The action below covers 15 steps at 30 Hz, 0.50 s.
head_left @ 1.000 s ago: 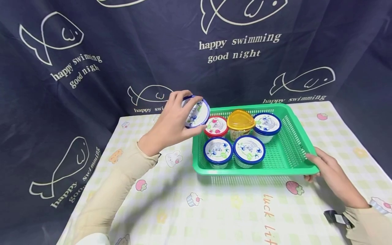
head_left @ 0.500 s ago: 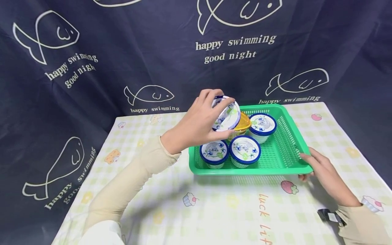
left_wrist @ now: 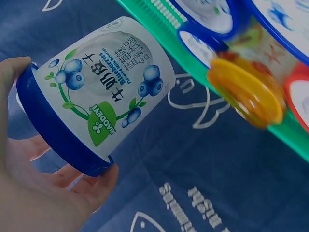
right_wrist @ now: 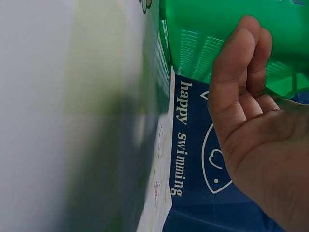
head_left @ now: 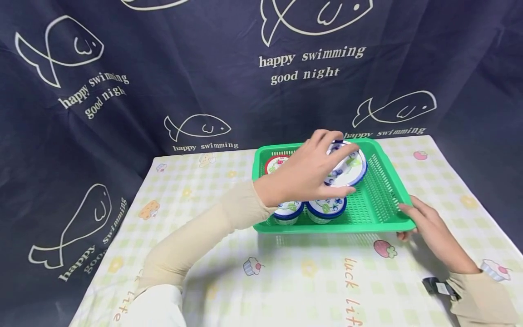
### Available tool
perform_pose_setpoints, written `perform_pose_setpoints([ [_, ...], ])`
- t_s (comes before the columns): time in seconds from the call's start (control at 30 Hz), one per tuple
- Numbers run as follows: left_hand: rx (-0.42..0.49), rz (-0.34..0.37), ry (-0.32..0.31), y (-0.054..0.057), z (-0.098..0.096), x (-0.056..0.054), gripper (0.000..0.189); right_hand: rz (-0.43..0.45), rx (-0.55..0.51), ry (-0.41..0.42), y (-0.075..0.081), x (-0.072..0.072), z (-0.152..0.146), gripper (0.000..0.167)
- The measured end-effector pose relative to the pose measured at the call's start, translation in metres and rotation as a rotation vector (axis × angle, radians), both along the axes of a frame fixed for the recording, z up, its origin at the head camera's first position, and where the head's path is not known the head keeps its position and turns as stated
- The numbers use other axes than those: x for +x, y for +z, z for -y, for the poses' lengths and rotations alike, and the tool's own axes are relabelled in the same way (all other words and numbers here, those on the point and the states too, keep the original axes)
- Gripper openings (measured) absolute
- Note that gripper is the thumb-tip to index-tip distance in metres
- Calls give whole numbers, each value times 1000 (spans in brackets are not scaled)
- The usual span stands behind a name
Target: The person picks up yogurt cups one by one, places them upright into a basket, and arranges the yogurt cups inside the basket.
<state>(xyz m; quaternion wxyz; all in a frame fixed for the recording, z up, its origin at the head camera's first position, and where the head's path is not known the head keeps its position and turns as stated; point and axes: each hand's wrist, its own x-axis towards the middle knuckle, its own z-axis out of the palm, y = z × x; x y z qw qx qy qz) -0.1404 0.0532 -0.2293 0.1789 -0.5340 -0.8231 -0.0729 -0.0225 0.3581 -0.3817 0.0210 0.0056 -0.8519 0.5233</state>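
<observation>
My left hand (head_left: 304, 172) grips a blueberry milk cup (head_left: 347, 165) by its blue lid, fingers and thumb spread round the rim. The cup hangs over the back of a green basket (head_left: 327, 228), tilted. In the left wrist view, the white cup's (left_wrist: 111, 87) printed blueberries and lettering show. My right hand (head_left: 435, 231) holds the basket at its front right corner; in the right wrist view its fingers (right_wrist: 236, 58) curl against the green wall. Two blue-lidded cups (head_left: 325, 209) stand at the basket's front, and a red-lidded cup (head_left: 274, 164) at back left is partly covered by my left hand.
A yellow-lidded cup (left_wrist: 246, 94) in the basket shows in the left wrist view but is hidden in the head view. The basket sits on a checked tablecloth (head_left: 229, 272). A dark blue curtain (head_left: 220, 68) hangs close behind the table.
My left hand has carried the blueberry milk cup rightward, from beyond the basket's left side, over the red- and yellow-lidded cups, and slightly lower. My right hand keeps its hold on the basket corner.
</observation>
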Motion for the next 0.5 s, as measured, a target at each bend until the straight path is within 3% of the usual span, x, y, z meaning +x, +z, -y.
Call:
perform_pose_setpoints([
  [0.2, -56, 25, -42, -8, -31, 5, 74, -12, -2, -5, -1, 2, 1, 30],
  [0.5, -90, 64, -89, -20, -61, 9, 72, -19, 7, 7, 2, 1, 0, 32],
])
